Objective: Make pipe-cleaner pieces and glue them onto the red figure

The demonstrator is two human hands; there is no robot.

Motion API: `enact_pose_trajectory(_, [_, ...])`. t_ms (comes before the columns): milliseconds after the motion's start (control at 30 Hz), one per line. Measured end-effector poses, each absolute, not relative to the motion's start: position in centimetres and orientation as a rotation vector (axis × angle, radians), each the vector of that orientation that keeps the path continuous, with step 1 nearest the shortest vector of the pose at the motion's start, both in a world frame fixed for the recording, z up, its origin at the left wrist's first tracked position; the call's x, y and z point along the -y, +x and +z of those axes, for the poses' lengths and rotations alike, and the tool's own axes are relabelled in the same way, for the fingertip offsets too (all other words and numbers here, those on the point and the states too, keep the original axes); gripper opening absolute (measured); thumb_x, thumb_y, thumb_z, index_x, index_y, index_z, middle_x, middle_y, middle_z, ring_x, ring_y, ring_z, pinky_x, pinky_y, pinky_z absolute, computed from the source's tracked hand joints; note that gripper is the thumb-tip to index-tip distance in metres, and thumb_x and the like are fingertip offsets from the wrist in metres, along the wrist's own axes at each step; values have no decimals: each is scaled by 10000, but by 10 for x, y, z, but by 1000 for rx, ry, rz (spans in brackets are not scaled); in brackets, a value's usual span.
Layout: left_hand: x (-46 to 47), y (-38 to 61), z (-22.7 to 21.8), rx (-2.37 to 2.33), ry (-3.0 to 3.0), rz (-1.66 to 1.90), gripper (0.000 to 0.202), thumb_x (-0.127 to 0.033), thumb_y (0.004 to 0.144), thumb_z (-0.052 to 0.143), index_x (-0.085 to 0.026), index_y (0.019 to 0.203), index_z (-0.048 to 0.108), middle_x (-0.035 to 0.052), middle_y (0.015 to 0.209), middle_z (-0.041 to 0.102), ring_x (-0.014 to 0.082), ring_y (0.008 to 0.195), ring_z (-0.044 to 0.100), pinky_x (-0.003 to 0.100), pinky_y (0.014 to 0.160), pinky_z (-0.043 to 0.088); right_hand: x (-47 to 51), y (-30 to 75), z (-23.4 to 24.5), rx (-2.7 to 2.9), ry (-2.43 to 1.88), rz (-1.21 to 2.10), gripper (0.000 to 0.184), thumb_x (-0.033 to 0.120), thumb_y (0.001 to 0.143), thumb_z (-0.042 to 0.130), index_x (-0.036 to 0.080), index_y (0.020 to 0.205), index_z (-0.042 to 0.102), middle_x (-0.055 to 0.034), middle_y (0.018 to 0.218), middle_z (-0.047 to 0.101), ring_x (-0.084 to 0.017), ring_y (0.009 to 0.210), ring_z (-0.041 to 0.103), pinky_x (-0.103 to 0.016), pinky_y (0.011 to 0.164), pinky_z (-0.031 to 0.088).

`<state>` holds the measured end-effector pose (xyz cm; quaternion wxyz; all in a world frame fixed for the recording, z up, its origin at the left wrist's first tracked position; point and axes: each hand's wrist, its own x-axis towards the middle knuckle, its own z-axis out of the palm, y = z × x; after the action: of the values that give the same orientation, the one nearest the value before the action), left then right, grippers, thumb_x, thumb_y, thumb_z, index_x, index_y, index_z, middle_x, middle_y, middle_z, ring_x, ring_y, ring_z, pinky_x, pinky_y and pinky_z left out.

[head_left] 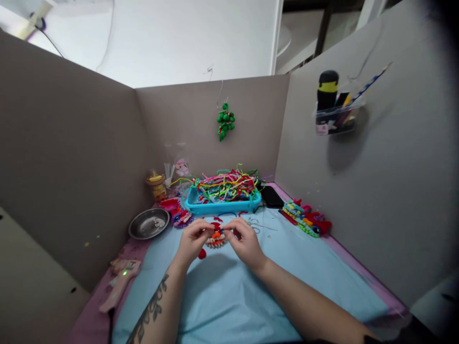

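My left hand (194,240) and my right hand (245,240) meet over the middle of the table, each in a pinch. Between their fingertips is a small craft piece (216,239) with orange and whitish looped rows and a dark red part at its top. A bit of blue shows near my right fingertips. My fingers partly cover the piece, so its exact shape is hidden. Just below my left fingers lies a red round bit (202,253). Small dark red scraps and curled grey wire-like strands (255,224) lie beyond my hands.
A blue tray (222,209) heaped with colourful strands stands at the back. Left are a metal bowl (143,231) with small white pieces and a pink glue gun (122,282) with a green light. A black phone (271,197) and colourful looped pieces (304,220) lie right. Partitions enclose three sides.
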<state>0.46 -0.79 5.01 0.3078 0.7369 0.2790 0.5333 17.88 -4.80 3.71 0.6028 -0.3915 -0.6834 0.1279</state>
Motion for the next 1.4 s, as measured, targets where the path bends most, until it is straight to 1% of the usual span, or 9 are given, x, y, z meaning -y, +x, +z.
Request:
enact_pose_trajectory(233, [6,5,48,-648,2149,1381,89,-202,799,596,-182,786,682,54,740,656,147,700,599,255,650,476,45,180,38,1584,-952,406,119,171,786,589,192,819,701,-47,753,649,-160,724,578,-258,629,444])
enact_pose_trajectory(500, [5,6,44,-662,2185,1334,87,-198,801,590,-182,798,676,50,748,650,146,718,599,255,663,479,42,181,34,1592,-946,402,127,192,795,589,199,828,711,-50,760,662,-170,745,587,-271,661,449])
enact_pose_trajectory(633, [7,8,43,-700,2147,1304,91,-220,790,599,-177,800,678,52,755,647,147,718,598,247,649,475,41,181,34,1589,-943,419,121,188,795,587,189,809,708,-51,755,660,-168,739,584,-271,661,445])
enact_pose_trajectory(800, [11,12,43,-802,1938,1281,136,-282,755,629,-161,815,644,46,771,653,148,698,617,234,614,498,41,180,37,1561,-964,431,113,187,784,594,190,764,705,-48,731,655,-171,733,584,-270,652,444])
enact_pose_trajectory(900, [13,14,45,-837,1928,1264,144,-288,749,630,-153,795,646,51,762,657,149,694,621,235,611,508,42,180,39,1549,-961,432,110,179,779,596,190,753,703,-45,719,651,-171,730,584,-270,652,444])
enact_pose_trajectory(1133, [12,13,47,-839,2041,1292,101,-242,762,612,-158,773,666,46,742,662,145,696,615,234,628,499,42,179,37,1556,-954,432,112,164,775,594,185,751,701,-43,715,649,-164,708,581,-267,640,444])
enact_pose_trajectory(1400, [13,15,49,-917,2113,1316,110,-240,757,599,-158,712,658,35,684,647,140,642,601,224,576,475,42,178,35,1543,-950,441,108,170,773,592,185,734,692,-46,733,661,-163,727,593,-269,658,455])
